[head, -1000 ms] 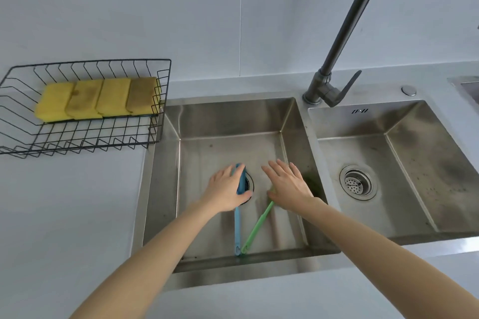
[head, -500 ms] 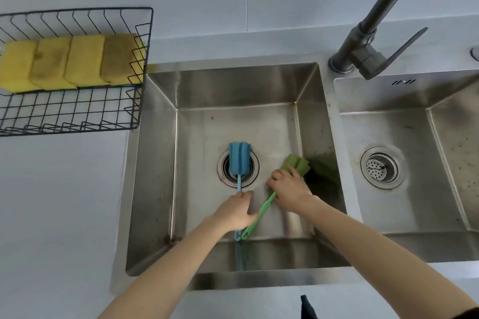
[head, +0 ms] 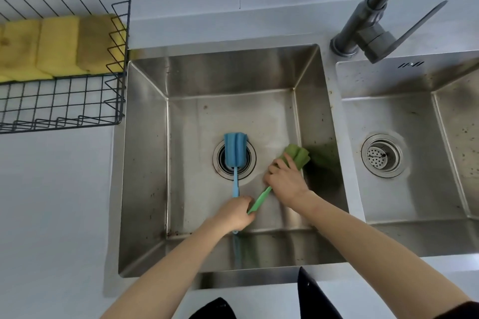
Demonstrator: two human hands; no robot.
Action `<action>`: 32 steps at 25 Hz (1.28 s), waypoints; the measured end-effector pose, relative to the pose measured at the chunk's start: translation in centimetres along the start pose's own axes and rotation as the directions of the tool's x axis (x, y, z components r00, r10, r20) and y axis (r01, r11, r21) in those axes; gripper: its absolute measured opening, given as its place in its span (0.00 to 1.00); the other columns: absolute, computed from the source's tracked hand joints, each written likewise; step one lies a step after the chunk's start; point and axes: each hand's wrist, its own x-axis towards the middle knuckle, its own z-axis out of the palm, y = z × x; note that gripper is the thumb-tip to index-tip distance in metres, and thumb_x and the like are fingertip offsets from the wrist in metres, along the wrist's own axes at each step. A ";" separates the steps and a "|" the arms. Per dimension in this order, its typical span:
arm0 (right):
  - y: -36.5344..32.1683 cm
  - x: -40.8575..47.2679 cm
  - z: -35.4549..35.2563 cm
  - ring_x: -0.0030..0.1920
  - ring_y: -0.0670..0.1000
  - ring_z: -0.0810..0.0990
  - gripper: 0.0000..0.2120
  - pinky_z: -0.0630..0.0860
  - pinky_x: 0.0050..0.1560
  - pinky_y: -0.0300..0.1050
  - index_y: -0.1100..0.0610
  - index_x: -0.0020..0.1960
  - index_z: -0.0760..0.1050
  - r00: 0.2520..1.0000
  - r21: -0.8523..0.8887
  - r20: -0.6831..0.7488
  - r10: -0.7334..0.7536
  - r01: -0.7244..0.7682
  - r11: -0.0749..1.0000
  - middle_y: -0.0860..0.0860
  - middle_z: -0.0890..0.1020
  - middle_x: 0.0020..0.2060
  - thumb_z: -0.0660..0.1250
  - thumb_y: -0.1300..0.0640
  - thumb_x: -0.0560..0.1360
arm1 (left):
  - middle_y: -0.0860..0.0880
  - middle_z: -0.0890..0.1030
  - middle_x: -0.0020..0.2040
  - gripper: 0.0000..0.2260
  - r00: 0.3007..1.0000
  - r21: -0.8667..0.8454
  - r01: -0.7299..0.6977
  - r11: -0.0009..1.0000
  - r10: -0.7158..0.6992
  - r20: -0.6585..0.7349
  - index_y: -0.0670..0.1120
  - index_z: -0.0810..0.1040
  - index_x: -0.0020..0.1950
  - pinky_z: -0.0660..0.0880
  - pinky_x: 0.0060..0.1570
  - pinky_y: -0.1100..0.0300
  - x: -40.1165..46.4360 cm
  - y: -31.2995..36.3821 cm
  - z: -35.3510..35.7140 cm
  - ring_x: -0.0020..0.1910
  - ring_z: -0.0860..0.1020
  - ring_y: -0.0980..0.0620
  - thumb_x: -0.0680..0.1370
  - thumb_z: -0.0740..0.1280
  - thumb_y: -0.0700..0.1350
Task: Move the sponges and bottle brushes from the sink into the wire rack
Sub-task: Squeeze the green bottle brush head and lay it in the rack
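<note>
I'm gripping the blue brush (head: 235,155) handle with my left hand (head: 237,213); my right hand (head: 285,180) is clutching the green brush (head: 298,156). Both are lying in the sink (head: 147,163); sponges (head: 59,46) are sitting in the wire rack (head: 119,59).

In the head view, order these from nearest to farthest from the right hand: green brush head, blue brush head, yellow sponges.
From the right hand:
1. Green brush head, at its fingertips.
2. Blue brush head, left, over the drain.
3. Yellow sponges, far left, inside the wire rack.
</note>
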 end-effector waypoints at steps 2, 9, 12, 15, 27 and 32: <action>0.2 -0.2 -0.3 0.69 0.58 0.63 0.14 0.42 0.76 0.57 0.57 0.62 0.74 1.000 -0.013 -0.029 0.012 -0.012 1.000 0.55 0.75 0.61 0.59 0.60 0.77 | 0.40 0.79 0.57 0.13 0.999 -0.016 -0.015 1.000 0.014 -0.050 0.41 0.74 0.60 0.73 0.55 0.53 -0.3 -0.1 -0.5 0.56 0.77 0.41 0.77 0.60 0.43; 0.0 -1.5 -2.7 0.57 0.59 0.75 0.08 0.66 0.68 0.52 0.56 0.51 0.80 0.953 0.040 -0.297 0.055 -0.045 0.998 0.55 0.82 0.49 0.68 0.58 0.72 | 0.46 0.80 0.50 0.10 0.957 -0.117 -0.092 0.989 0.055 -0.286 0.42 0.77 0.55 0.69 0.44 0.62 -2.6 -1.5 -3.3 0.44 0.74 0.51 0.76 0.63 0.44; -0.7 -2.4 -3.9 0.64 0.58 0.69 0.13 0.63 0.68 0.51 0.56 0.60 0.73 0.980 0.130 -0.168 0.107 -0.086 0.988 0.55 0.77 0.59 0.58 0.61 0.78 | 0.49 0.79 0.48 0.10 0.916 -0.137 -0.165 0.977 0.100 -0.388 0.43 0.77 0.55 0.69 0.40 0.67 -4.1 -1.9 -4.5 0.44 0.74 0.54 0.76 0.64 0.42; -1.1 -2.9 -5.6 0.65 0.58 0.69 0.14 0.63 0.67 0.49 0.55 0.62 0.72 0.970 0.198 -0.197 0.145 -0.105 0.975 0.54 0.76 0.60 0.57 0.61 0.78 | 0.52 0.78 0.44 0.08 0.859 -0.178 -0.259 0.949 0.142 -0.491 0.43 0.79 0.53 0.67 0.34 0.71 -5.9 -1.7 -6.0 0.40 0.75 0.54 0.75 0.66 0.41; -5.2 -7.1 -11.0 0.53 0.55 0.80 0.09 0.78 0.54 0.52 0.56 0.55 0.76 0.960 0.513 -0.275 0.061 0.093 0.853 0.53 0.82 0.53 0.62 0.55 0.77 | 0.56 0.76 0.32 0.08 0.679 -0.036 -0.421 0.907 0.288 -0.675 0.41 0.83 0.48 0.68 0.33 0.76 -12.6 0.5 -9.8 0.29 0.73 0.61 0.73 0.69 0.44; -5.6 -9.3 -11.5 0.53 0.54 0.80 0.09 0.77 0.56 0.51 0.58 0.54 0.76 0.924 0.614 -0.344 0.166 0.088 0.785 0.53 0.83 0.51 0.62 0.56 0.77 | 0.50 0.81 0.44 0.13 0.695 -0.148 -0.501 0.853 0.294 -0.655 0.41 0.79 0.55 0.70 0.39 0.81 -13.0 0.2 -9.0 0.36 0.77 0.70 0.72 0.71 0.43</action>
